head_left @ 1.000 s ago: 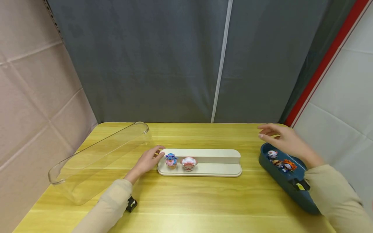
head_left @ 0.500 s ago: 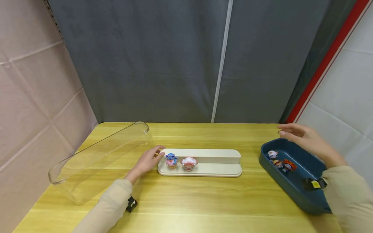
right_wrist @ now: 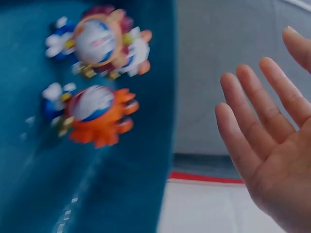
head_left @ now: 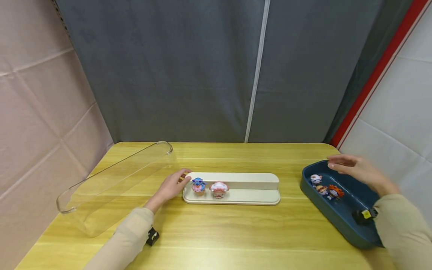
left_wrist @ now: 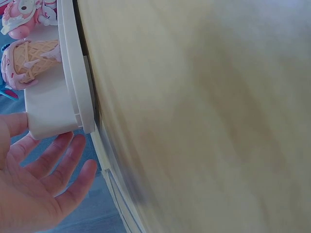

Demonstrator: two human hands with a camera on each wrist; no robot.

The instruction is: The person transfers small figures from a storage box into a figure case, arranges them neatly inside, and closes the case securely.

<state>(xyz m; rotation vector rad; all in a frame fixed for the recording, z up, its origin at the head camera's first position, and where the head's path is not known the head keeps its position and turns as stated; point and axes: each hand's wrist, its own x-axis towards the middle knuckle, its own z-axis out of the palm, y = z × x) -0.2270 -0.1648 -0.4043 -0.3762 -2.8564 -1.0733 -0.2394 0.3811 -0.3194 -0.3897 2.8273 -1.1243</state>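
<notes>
On the table lies a cream stepped display stand (head_left: 254, 195), with two toy figures at its left part. One figurine (head_left: 198, 186) has a blue top with sunglasses over an ice-cream cone; the other figurine (head_left: 219, 190) is pink and white. My left hand (head_left: 172, 185) holds the stand's left end, thumb and fingertips at its corner in the left wrist view. My right hand (head_left: 364, 172), holding nothing, hovers over the far right side of a dark blue bin (head_left: 312, 200). Several figurines lie there, including an orange-haired figurine (right_wrist: 99, 114).
A long clear plastic cover (head_left: 114, 187) lies slanted on the left of the wooden table (head_left: 229, 236). A grey curtain (head_left: 185, 75) hangs behind the table's back edge. Pale fabric walls stand at both sides.
My right hand has moved right from above the figurines towards the bin's far side, then dropped a little. My left hand, the stand and the figurines stay put.
</notes>
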